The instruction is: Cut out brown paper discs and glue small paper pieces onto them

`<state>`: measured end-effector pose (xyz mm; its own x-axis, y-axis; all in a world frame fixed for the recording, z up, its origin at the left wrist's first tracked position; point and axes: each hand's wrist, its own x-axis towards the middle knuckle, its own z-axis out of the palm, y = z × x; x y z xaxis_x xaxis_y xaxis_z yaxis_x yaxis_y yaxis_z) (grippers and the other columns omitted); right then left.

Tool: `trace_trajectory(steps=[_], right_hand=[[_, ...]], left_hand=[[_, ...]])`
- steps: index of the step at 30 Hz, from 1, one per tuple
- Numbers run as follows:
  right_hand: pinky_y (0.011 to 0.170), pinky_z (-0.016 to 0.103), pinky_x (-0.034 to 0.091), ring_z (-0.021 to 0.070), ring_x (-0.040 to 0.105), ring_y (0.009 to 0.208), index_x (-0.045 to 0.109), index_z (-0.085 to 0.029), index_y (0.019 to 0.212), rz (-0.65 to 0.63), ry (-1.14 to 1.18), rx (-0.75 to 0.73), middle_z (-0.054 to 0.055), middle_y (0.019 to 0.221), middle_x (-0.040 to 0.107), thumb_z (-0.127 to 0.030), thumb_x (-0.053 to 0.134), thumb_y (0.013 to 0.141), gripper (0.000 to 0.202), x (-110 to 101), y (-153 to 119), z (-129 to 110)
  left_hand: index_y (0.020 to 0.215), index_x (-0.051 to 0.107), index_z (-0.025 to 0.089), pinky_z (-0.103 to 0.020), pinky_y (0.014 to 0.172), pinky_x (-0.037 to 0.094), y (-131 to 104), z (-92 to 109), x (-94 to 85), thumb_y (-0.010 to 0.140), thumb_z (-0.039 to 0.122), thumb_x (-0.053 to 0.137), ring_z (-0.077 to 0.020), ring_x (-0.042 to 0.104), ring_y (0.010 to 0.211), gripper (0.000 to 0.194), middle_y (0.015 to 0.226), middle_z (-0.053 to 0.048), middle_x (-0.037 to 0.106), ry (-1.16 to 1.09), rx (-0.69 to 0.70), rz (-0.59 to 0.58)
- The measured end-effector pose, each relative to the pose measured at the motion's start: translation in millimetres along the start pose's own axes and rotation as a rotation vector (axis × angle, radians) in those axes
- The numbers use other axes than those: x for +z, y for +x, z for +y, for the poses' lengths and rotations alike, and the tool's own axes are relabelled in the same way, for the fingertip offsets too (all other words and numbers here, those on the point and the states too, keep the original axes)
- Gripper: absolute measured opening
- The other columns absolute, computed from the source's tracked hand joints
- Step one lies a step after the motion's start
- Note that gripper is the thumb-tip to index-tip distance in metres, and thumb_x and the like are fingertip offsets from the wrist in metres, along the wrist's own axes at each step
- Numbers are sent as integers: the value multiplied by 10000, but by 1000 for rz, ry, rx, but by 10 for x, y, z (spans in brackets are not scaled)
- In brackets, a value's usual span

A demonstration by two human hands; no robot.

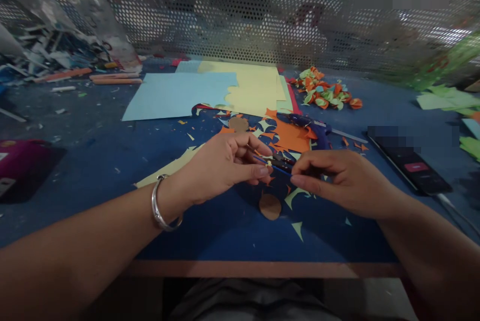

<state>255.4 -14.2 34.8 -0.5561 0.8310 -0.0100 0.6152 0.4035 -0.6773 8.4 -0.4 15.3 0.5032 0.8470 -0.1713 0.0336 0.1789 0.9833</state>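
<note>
A thin blue stick spans the gap between my two hands, above the blue tabletop. Thumb and fingers of my left hand are closed around its left part, and a tiny yellow piece shows at the fingertips. My right hand pinches the stick's right end between thumb and index finger. Just behind the fingers are dark, slim objects, partly covered, whose kind I cannot make out. Below the hands lies a round brown disc, with paper offcuts around it.
Orange paper and a dark blue glue gun lie behind my hands. Farther back are blue sheets, yellow sheets and small curled paper pieces. A phone lies right; a bottle stands back left.
</note>
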Motion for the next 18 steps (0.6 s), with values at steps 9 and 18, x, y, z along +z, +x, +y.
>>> trace_trajectory(steps=[9,18], right_hand=[[535,225,419,118,536,573,687,-200,789,38,-8,25,9,666,637,-442,614,947,298,-27,-11,39],[550,242,428,120,556,575,710,-208,791,120,-8,41,-5,666,641,-427,660,920,259,-64,-11,88]], left_hand=[[993,648,165,-224,691,580,22,5,-23,797,165,810,-152,765,764,254,749,-5,753,-164,-27,122],[897,656,154,-255,729,578,35,39,-40,784,185,827,-145,747,762,208,829,-32,779,-334,-74,206]])
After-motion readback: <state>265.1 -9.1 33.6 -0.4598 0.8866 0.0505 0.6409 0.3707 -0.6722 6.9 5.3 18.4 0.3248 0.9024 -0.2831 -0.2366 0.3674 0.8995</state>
